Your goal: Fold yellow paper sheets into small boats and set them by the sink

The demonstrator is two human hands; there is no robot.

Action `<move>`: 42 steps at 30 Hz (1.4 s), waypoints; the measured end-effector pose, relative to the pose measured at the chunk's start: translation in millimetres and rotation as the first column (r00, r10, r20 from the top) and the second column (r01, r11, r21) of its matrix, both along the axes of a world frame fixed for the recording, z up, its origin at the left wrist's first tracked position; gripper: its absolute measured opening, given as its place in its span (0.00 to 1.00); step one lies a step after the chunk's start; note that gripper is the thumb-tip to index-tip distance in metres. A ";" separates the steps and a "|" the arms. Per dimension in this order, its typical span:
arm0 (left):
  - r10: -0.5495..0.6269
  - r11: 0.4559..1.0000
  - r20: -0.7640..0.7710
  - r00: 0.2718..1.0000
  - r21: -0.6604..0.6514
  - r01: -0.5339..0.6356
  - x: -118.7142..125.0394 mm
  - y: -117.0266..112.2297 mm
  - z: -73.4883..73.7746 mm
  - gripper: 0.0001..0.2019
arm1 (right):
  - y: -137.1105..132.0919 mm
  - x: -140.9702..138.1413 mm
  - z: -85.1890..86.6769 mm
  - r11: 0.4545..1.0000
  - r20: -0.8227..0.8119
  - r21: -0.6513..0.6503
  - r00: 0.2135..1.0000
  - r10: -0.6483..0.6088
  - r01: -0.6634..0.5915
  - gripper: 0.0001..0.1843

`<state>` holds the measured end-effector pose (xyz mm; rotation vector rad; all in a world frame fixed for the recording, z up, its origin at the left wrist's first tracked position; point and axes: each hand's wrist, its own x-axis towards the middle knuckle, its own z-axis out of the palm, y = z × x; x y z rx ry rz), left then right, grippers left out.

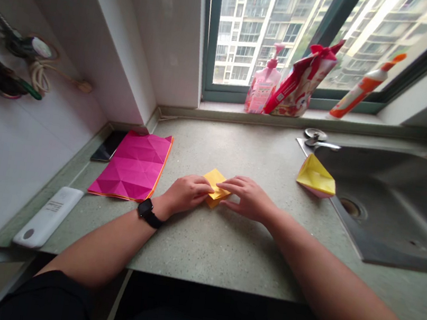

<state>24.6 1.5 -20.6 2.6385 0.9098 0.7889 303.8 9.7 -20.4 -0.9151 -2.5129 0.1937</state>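
Observation:
A small piece of folded yellow paper (215, 188) lies on the speckled grey-green countertop (220, 249), in front of me. My left hand (186, 194) presses its fingertips against the paper's left side. From the other side, my right hand (246, 197) holds it with its fingers, and the two hands nearly meet. Much of the paper is hidden under my fingers. To the left lies a large sheet of creased magenta paper (132, 166) with an orange edge. A folded yellow and pink paper boat (316, 178) sits to the right, by the sink.
A steel sink (386, 207) fills the right side. A black phone (109, 145) and a white remote (47, 216) lie at the left. A pink soap pump bottle (264, 82), a red-and-white bag (301, 79) and an orange-capped tube (363, 86) stand on the windowsill.

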 end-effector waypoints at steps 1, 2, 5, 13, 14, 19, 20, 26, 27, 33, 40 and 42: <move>0.006 1.000 0.006 1.000 -0.002 -0.006 -0.1 0.1 0.1 0.08 | -0.8 -1.1 -0.6 1.000 0.004 0.005 1.000 0.004 -0.004 0.21; 0.010 1.000 0.009 1.000 -0.004 -0.010 -0.2 0.3 0.2 0.09 | -1.3 -2.3 -1.2 1.000 0.007 0.009 1.000 0.005 -0.005 0.19; 0.017 1.000 0.009 1.000 -0.012 -0.017 -1.5 0.9 1.6 0.09 | -1.4 -4.6 -2.9 1.000 0.009 0.011 1.000 -0.008 0.008 0.14; 0.084 0.996 0.013 0.996 -0.043 -0.084 -9.2 3.4 6.0 0.09 | 0.8 -1.5 -4.1 0.999 0.013 0.003 0.999 -0.052 0.052 0.15; 0.088 0.995 0.012 0.996 -0.049 -0.087 -9.4 3.1 6.7 0.09 | 0.6 -1.4 -3.6 0.999 0.021 0.000 0.998 -0.054 0.054 0.15; 0.100 0.992 0.004 0.995 -0.071 -0.100 -8.8 -0.7 11.5 0.09 | -0.8 -1.5 0.3 0.999 0.032 -0.023 0.998 -0.046 0.047 0.15; 0.101 0.992 0.003 0.995 -0.071 -0.100 -8.7 -1.6 12.4 0.09 | -0.9 -1.3 1.2 0.999 0.029 -0.027 0.999 -0.033 0.034 0.15; 0.097 0.993 -0.002 0.995 -0.064 -0.097 -7.6 -5.9 16.5 0.08 | -1.2 0.4 3.9 0.998 0.026 -0.050 0.999 0.035 -0.034 0.14; 0.099 0.993 0.002 0.995 -0.061 -0.099 -7.3 -6.4 17.2 0.08 | -1.3 0.3 3.7 0.998 0.025 -0.049 0.999 0.038 -0.037 0.14; 0.104 0.984 0.075 0.992 -0.152 -0.092 -4.1 -10.4 21.0 0.09 | -1.2 -2.4 1.5 0.998 0.011 -0.063 1.000 0.004 -0.004 0.11; 0.190 0.967 0.055 0.980 -0.183 -0.178 1.9 -6.0 17.5 0.09 | 1.2 -6.3 0.8 0.988 0.035 -0.101 0.993 -0.111 0.114 0.12; 0.210 0.967 0.028 0.977 -0.154 -0.204 2.9 -2.3 14.7 0.09 | 2.1 -8.4 0.5 0.984 0.029 -0.106 0.990 -0.140 0.143 0.12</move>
